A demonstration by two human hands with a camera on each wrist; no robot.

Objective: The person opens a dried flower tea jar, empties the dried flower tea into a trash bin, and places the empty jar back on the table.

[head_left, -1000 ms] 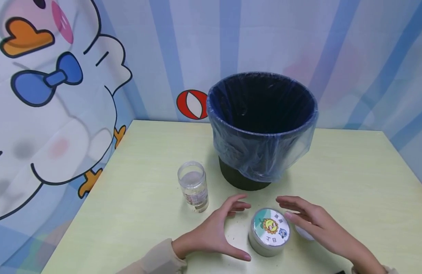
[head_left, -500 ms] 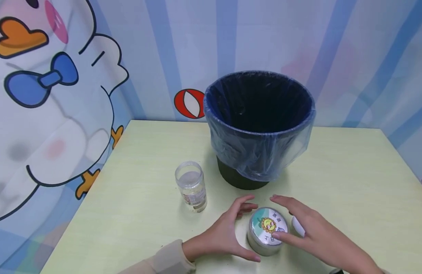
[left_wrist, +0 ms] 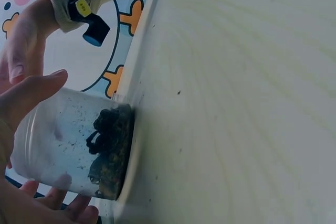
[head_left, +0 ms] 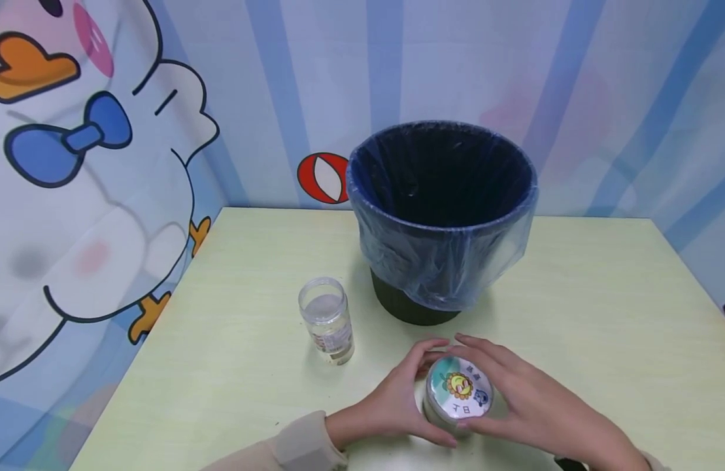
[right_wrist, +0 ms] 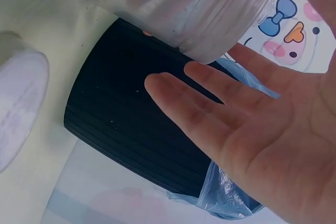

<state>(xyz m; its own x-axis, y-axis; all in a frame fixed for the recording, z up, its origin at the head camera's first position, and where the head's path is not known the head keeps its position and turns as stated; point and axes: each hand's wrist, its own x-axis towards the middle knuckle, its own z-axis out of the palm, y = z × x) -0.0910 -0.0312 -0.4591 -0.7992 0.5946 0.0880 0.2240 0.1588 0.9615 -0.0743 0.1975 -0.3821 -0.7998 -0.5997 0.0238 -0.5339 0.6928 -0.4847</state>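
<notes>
A clear plastic jar (left_wrist: 73, 140) with dark clumps (left_wrist: 107, 140) at its base stands on the table. Its round lid (head_left: 459, 387) bears a smiling sunflower. My left hand (head_left: 391, 399) holds the jar's side, thumb in front and fingers behind. My right hand (head_left: 527, 399) grips the lid's rim from the right, thumb at the near edge and fingers at the far edge. In the right wrist view, other fingers of the right hand (right_wrist: 262, 124) stretch out below the jar. A white round-topped item (right_wrist: 21, 103) stands nearby; my right hand hides it in the head view.
Behind the hands stands a black bin (head_left: 415, 304) with a blue plastic liner (head_left: 444, 261) over its rim. A clear open jar (head_left: 327, 320) with a label is left of it. Printed cloth (head_left: 321, 78) backs the pale table (head_left: 250, 288).
My left hand has moved right to the jar. My right hand has come left over the white item and closed around the lid. The view has shifted slightly.
</notes>
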